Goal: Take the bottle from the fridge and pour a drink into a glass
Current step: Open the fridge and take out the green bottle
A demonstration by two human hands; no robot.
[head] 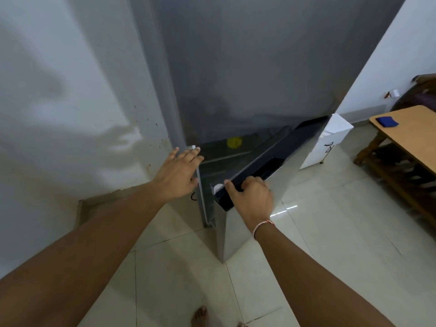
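While I look down from the head camera, my right hand [251, 197] has its fingers curled over the black top edge of the grey fridge's lower door [266, 161], gripping it near the corner, and that door stands swung partly open toward me and to the right. My left hand [178, 174] lies flat with straight fingers against the front left edge of the tall grey metal fridge [247, 67], holding nothing. A thin pink-and-white thread band [262, 226] circles my right wrist. Through the gap behind the door I can make out a small yellow object [234, 142] on a shelf inside; I cannot tell whether it is the bottle, and no glass shows anywhere. A light wooden table [405, 135] stands at the right with a dark blue cloth [387, 121] on its top. The floor is pale glossy tile [330, 244], and my bare toes [200, 316] show at the bottom edge.
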